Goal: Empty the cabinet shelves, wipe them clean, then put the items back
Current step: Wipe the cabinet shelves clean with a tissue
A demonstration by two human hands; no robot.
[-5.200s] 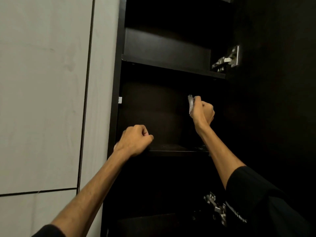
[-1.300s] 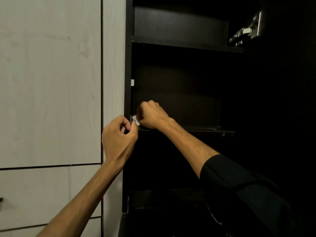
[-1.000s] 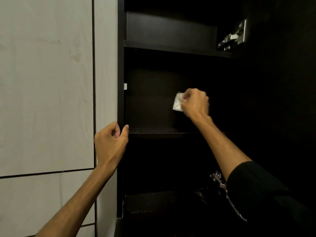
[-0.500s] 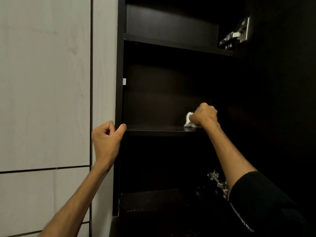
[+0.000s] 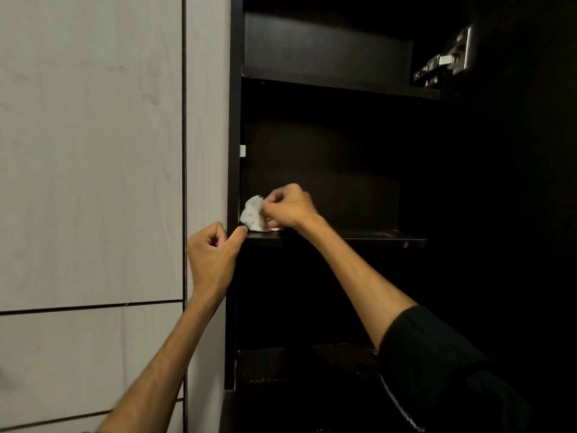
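An open dark cabinet fills the middle and right of the head view. Its middle shelf is bare of items. My right hand is closed around a crumpled white wipe, which presses on the shelf's far left end against the side wall. My left hand is loosely curled, its thumb tip touching the shelf's front left corner at the cabinet's edge. The upper shelf and the lower shelf look bare too, though both are very dark.
Pale wood-grain panels cover the wall to the left of the cabinet. The open dark door stands at the right, with a metal hinge near its top. A small white shelf peg sits on the left inner wall.
My right hand has slid the wipe along the middle shelf from its middle to the far left corner. The left hand stays at the cabinet's left edge.
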